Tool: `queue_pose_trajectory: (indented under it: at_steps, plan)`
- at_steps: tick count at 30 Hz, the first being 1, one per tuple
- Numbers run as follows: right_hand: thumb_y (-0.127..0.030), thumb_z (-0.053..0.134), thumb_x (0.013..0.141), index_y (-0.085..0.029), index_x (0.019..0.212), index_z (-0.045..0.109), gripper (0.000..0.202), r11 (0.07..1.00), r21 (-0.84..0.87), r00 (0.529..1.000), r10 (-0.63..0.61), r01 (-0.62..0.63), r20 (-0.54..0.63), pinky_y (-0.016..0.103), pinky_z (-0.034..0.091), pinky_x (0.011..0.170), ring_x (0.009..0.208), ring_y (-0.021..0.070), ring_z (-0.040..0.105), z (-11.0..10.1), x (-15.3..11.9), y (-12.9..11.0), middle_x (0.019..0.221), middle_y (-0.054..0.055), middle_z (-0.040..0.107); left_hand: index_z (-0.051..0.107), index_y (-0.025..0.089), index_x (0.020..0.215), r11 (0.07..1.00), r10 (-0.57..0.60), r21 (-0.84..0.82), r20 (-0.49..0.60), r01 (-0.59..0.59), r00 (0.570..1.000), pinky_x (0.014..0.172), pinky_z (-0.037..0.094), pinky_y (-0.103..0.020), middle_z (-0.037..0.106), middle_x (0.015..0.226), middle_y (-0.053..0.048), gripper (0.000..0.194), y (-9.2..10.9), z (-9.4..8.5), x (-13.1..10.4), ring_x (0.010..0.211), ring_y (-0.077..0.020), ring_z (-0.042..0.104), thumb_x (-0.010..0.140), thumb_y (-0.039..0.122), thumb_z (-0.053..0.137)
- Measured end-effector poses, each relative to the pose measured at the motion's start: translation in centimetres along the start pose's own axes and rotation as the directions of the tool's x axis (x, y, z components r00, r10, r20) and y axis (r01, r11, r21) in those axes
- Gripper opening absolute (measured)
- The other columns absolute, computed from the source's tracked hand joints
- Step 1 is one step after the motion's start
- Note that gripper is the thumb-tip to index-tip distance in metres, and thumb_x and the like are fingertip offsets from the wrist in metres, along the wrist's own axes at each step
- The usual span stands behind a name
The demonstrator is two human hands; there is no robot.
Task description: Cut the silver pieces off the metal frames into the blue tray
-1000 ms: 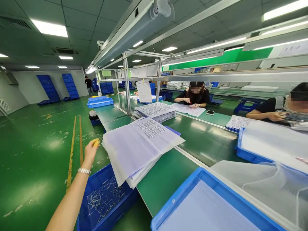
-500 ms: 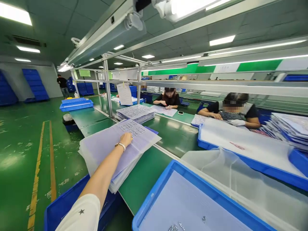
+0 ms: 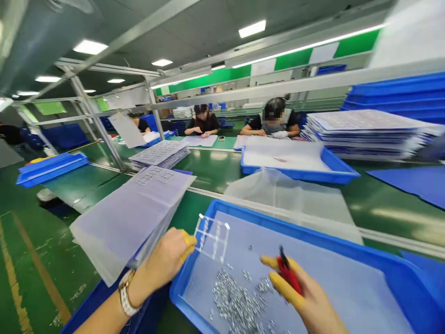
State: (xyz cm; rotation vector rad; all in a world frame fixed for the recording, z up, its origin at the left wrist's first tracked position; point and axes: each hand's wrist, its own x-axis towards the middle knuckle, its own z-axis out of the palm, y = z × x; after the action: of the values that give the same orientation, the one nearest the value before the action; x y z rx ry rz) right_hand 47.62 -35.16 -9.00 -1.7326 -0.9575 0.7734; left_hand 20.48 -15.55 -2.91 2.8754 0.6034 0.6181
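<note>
My left hand [image 3: 175, 250], with yellow finger covers and a bracelet at the wrist, pinches the left edge of a clear rectangular frame with crossbars [image 3: 212, 237]. The frame hangs over the left side of a blue tray [image 3: 295, 229]. My right hand [image 3: 295, 287], also with yellow finger covers, holds a red-handled tool [image 3: 289, 274] with a dark tip above the tray. A heap of small shiny pieces [image 3: 238, 299] lies on the tray's pale liner, below and between my hands.
Left of the tray stands a stack of pale sheets [image 3: 121, 218] with similar frames on top. Beyond it is another sheet stack [image 3: 160, 153]. A second blue tray [image 3: 299, 174] sits farther back. Several people sit across the bench. Metal rails cross overhead.
The view has swung right and down. My left hand has left the sheet stack and now holds a clear frame over the tray. My right hand has come into view with the red tool.
</note>
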Motion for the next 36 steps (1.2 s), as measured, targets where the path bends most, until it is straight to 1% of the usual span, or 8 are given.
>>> queue_pose_trajectory:
  at_steps: [3,6,13,17,21,25,33,36]
  plan:
    - [-0.051,0.058,0.076,-0.022,0.097,0.059,0.036,0.999,0.035,0.999,0.022,-0.023,0.026,0.039,0.052,0.071,0.077,0.0226,0.061,0.5,0.5,-3.1,0.1,0.008,0.067,0.06,0.017,0.107,0.97,0.236,-0.075,0.028,-0.233,0.971,0.068,0.048,-0.032,0.063,0.08,-0.006,0.022,4.7,2.4,-1.1,0.074,-0.0168,0.058,0.093,0.011,0.045]
    - [-0.043,0.058,0.076,-0.022,0.079,0.053,0.022,0.999,-0.026,0.995,-0.017,0.02,0.102,0.031,0.045,0.063,0.065,0.0161,0.052,0.4,-0.2,-3.1,0.071,-0.001,0.058,0.059,0.017,0.109,0.949,0.297,-0.13,0.057,-0.288,0.953,0.067,0.046,-0.032,0.062,0.077,-0.005,0.025,6.6,4.0,-0.8,0.071,-0.0168,0.056,0.093,0.009,0.043]
    - [-0.038,0.061,0.074,-0.022,0.084,0.053,0.021,0.986,0.115,0.993,0.115,-0.117,0.022,0.028,0.037,0.058,0.061,0.0134,0.044,-0.4,-2.2,1.5,0.07,-0.003,0.052,0.058,0.02,0.11,0.907,0.251,-0.35,0.009,-0.232,0.968,0.072,0.047,-0.032,0.063,0.086,-0.005,0.026,7.6,5.3,0.5,0.077,-0.0157,0.056,0.089,0.007,0.051]
    - [-0.039,0.065,0.074,-0.021,0.083,0.053,0.024,0.943,0.288,0.983,0.132,-0.164,0.127,0.026,0.036,0.053,0.058,0.0116,0.043,0.1,-2.6,2.2,0.07,-0.003,0.052,0.062,0.023,0.109,0.834,0.107,-0.544,-0.003,-0.092,0.994,0.075,0.047,-0.032,0.062,0.086,-0.004,0.025,7.8,6.3,0.1,0.079,-0.0159,0.056,0.089,0.011,0.053]
    - [-0.041,0.068,0.071,-0.021,0.08,0.05,0.028,0.845,0.496,0.979,0.155,-0.2,0.131,0.027,0.037,0.05,0.053,0.0106,0.043,1.7,-3.0,1.9,0.066,-0.005,0.049,0.05,0.028,0.131,0.404,-0.194,-0.899,0.098,0.171,0.976,0.087,0.048,-0.037,0.061,0.108,-0.008,0.051,7.9,8.3,-0.1,0.092,-0.0188,0.059,0.083,0.035,0.066]
    - [-0.038,0.067,0.07,-0.021,0.079,0.049,0.026,0.786,0.579,0.976,0.194,-0.217,0.102,0.028,0.041,0.05,0.05,0.012,0.048,2.8,-3.6,1.7,0.061,-0.006,0.05,0.039,0.028,0.141,-0.08,-0.098,-0.922,0.386,0.379,0.918,0.102,0.039,-0.046,0.042,0.145,-0.016,0.085,9.1,9.5,0.4,0.124,-0.0336,0.049,0.069,0.055,0.074]
    - [-0.037,0.067,0.067,-0.021,0.078,0.049,0.026,0.681,0.661,0.945,0.29,-0.316,0.153,0.029,0.045,0.049,0.049,0.0139,0.052,3.7,-4.4,1.1,0.056,-0.006,0.052,0.044,0.024,0.14,-0.276,0.111,-0.848,0.44,0.453,0.891,0.117,0.014,-0.048,0.053,0.138,-0.015,0.093,10.7,9.1,1.4,0.135,-0.0347,0.038,0.059,0.046,0.084]
    - [-0.042,0.059,0.076,-0.022,0.084,0.049,0.024,0.78,0.53,0.944,0.265,-0.331,0.199,0.029,0.044,0.047,0.047,0.0146,0.053,3.2,-4.7,1.0,0.056,-0.005,0.054,0.045,0.022,0.139,-0.361,0.039,-0.835,0.432,0.416,0.901,0.115,0.019,-0.05,0.057,0.133,-0.016,0.094,10.3,9.4,1.4,0.13,-0.0359,0.045,0.058,0.048,0.084]
